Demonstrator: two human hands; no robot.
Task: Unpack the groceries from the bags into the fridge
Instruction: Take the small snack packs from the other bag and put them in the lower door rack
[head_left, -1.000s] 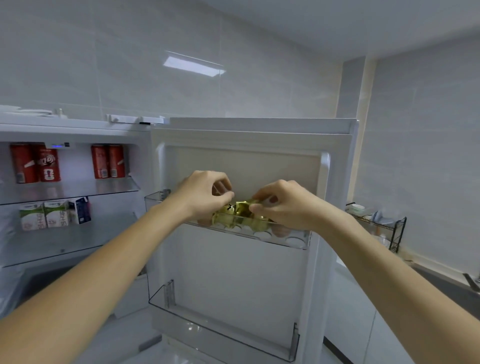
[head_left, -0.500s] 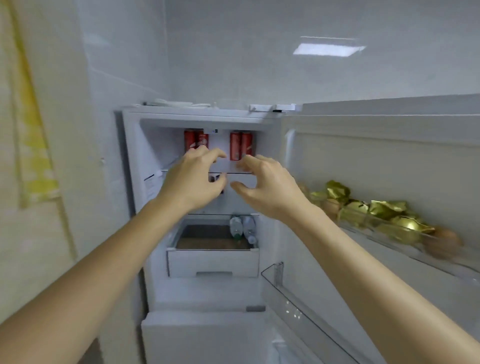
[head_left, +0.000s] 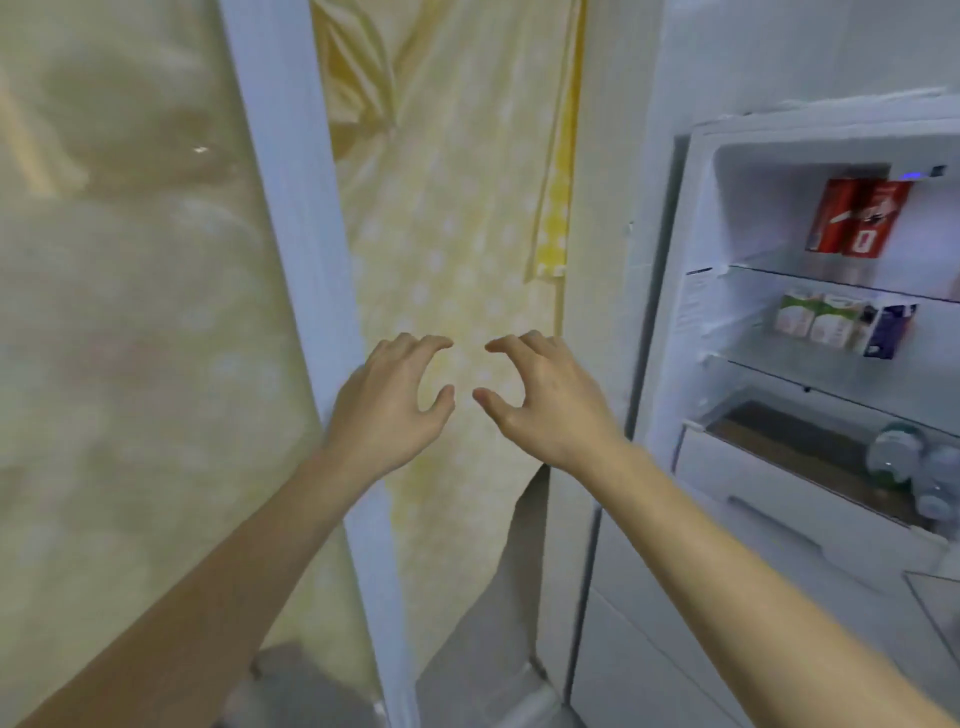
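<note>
Two bare hands are all you are showing in the head view, and neither is carrying anything. Your left hand (head_left: 387, 402) is hanging in the air in front of the yellow dotted curtain (head_left: 457, 249), its fingers (head_left: 415, 344) loosely curled and its thumb spread away from them, so the grip is released and touching nothing. Your right hand (head_left: 545, 400) is mirroring it just beside, with the fingertips of the two hands near each other but apart; its grip is likewise released and closing on nothing. Both forearms are reaching up from the bottom corners of the picture.

Off to your right, the fridge (head_left: 670, 322) is standing open, well apart from both hands. On its top shelf you are looking at red cans (head_left: 857, 215); two are showing, though the picture is smeared and the edge is cutting the shelf off. On the shelf below, two pale green cartons (head_left: 813, 319) are standing side by side, with one dark blue carton (head_left: 891, 332) just beside them on the right. Lower still, the drawer (head_left: 769, 478) is holding clear bottles (head_left: 901, 457) at its right end; two seem to be lying there, but the blur is keeping the count uncertain.

A pale upright frame (head_left: 291, 249) is running down the picture left of the curtain.
</note>
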